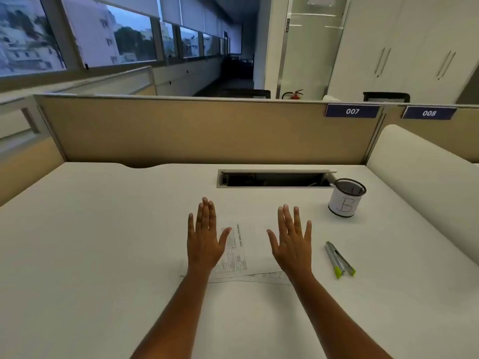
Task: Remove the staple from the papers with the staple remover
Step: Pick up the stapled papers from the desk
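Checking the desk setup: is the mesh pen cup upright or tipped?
Upright: the mesh pen cup stands on its base, rim facing up.

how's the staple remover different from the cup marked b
The staple remover lies flat on the desk; the cup stands upright. The staple remover is slim, grey with lime-green ends; the cup is round, black mesh wrapped in white paper. The staple remover sits nearer the right hand; the cup is farther back. Both rest on the desk, right of the papers, untouched.
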Demonstrator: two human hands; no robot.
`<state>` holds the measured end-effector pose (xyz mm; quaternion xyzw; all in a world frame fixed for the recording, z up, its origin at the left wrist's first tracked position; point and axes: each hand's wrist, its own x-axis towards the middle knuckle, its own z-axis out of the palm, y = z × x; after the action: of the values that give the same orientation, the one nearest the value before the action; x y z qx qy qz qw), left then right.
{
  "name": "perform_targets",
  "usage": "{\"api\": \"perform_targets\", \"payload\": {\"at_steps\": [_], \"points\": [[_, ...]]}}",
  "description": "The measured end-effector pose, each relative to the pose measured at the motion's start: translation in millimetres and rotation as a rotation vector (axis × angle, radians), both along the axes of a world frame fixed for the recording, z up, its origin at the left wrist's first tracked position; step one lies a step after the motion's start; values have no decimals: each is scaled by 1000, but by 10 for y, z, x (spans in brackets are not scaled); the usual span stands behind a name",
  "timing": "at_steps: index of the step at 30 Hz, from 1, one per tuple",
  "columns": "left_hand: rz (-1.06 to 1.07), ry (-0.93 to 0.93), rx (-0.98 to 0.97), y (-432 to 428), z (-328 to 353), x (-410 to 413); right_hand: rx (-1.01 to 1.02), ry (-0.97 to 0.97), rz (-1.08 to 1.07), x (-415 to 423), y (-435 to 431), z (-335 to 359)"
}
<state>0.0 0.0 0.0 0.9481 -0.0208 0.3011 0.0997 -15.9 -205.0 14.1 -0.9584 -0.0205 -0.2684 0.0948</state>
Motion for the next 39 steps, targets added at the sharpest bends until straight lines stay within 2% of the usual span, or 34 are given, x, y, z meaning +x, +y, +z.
{"api": "perform_targets", "payload": {"at_steps": [4,11,14,19,21,24,27,31,39], "points": [[3,131,-2,-1,-188,-116,-8,94,-39,-86,16,-113],[-27,217,-7,12,-514,-247,-6,247,-41,-163,37,-397],[-7,255,-5,18,-514,-279,-23,356,-33,-218,62,-441],[-30,419,-55,28,-483,-341,-52,400,6,-240,98,-532],[-62,494,-44,2,-511,-336,-6,494,61,-259,85,-574],[-70,421,-21,-18,-564,-325,9,561,66,-310,88,-547],[-88,558,-32,-12,-507,-346,8,596,56,-321,97,-542],[-102,601,-67,-23,-407,-377,38,602,65,-324,95,-551],[194,655,-132,28,-304,-478,51,574,54,-332,92,-574]]}}
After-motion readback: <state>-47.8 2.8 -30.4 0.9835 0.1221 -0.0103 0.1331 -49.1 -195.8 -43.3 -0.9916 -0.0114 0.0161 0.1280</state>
